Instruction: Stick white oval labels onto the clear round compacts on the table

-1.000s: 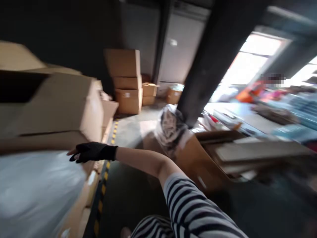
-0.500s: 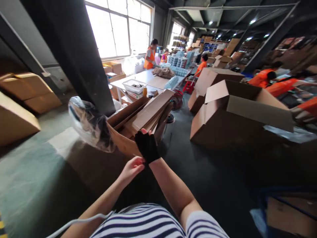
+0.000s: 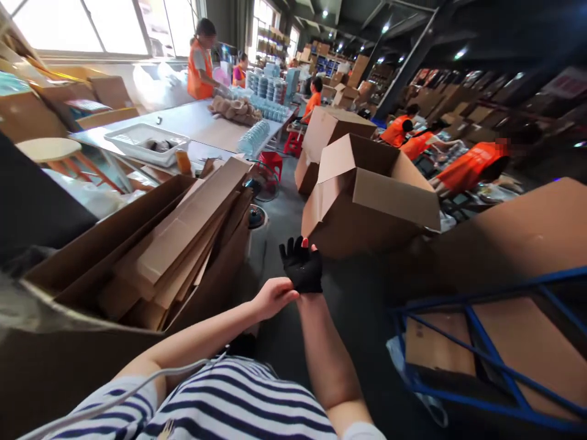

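- Pinching the cuff of the glove [image 3: 302, 269], the left hand [image 3: 271, 297] has thumb and fingers closed on the black fabric at the wrist of the right hand [image 3: 301, 264]; the bare left forearm runs down to a striped sleeve [image 3: 238, 403].
- Right hand raised, fingers spread and upright, holding nothing; the glove covers palm and fingers, with one bare fingertip showing at its top edge; both hands hang over the dark floor [image 3: 353, 305], between the bin and the open box.
- Bin [image 3: 137, 244] at the left, a large carton stuffed with flattened cardboard sheets leaning on one another; its near wall fills the lower left corner of the view.
- Open box [image 3: 367, 201] just beyond the hands, flaps up, standing on the floor; a second box [image 3: 328, 131] close behind it.
- Blue rack [image 3: 486, 342] at the lower right, with flat cardboard lying under its bars.
- Long table [image 3: 202, 125] at the upper left; a white tray [image 3: 147, 140] near its near end, stacks of clear cups [image 3: 254, 137] along its right edge.
- People in orange vests: one [image 3: 199, 61] standing at the table's far side, others [image 3: 468, 165] bent low at the right; what they hold is too small to tell.
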Demonstrator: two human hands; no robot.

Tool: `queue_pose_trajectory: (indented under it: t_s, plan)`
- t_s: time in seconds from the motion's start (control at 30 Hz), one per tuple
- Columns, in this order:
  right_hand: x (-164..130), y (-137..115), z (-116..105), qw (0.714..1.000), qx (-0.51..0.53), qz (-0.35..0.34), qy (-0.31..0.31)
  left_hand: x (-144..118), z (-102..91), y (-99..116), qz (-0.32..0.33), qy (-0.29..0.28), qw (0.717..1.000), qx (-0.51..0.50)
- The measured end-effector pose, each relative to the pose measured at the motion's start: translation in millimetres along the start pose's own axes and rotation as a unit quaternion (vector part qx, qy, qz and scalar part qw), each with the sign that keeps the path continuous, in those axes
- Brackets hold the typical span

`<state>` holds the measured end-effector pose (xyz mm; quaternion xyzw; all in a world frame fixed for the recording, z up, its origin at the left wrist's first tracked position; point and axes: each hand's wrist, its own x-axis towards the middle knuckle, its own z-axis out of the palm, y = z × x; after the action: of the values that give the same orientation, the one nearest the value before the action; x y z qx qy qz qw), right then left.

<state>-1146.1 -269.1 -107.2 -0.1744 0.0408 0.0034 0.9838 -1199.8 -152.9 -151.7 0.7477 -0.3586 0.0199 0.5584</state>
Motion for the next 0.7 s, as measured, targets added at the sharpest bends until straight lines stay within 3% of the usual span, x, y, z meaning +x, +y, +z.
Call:
queue_pose_trajectory:
  t_s: [0.07,0.13,0.2,0.27,0.33,0.4,0.43,0.5,0.6,0.7]
  plan:
    - [33,-23,3,0.998,-0.055,0.008,-0.026,42,-4.8,-8,0.125,-0.097,0.985,0.069]
    - [61,-47,8,0.993,-0.104,-0.029,-0.04,82,-5.3,-10,0.203,-0.196,0.952,0.118]
    - [85,-73,12,0.981,-0.171,-0.089,-0.033,121,-0.2,-12,0.241,-0.255,0.923,0.156]
    - [106,-101,14,0.941,-0.289,-0.174,0.002,161,9.0,-19,0.247,-0.277,0.908,0.196]
    - [129,-133,15,0.845,-0.458,-0.273,0.034,204,19.3,-34,0.226,-0.296,0.901,0.222]
    - [159,-172,11,0.705,-0.616,-0.35,0.037,252,27.0,-56,0.194,-0.327,0.901,0.21]
    - [177,-195,9,0.639,-0.674,-0.369,0.031,278,29.1,-69,0.179,-0.343,0.902,0.191]
    - [218,-245,2,0.546,-0.741,-0.389,0.035,336,28.8,-98,0.141,-0.348,0.915,0.148]
    - [284,-325,-6,0.463,-0.787,-0.404,0.054,433,19.2,-145,0.046,-0.245,0.963,0.105]
    - [353,-391,-7,0.427,-0.829,-0.353,0.072,531,6.0,-197,-0.045,-0.08,0.992,0.089]
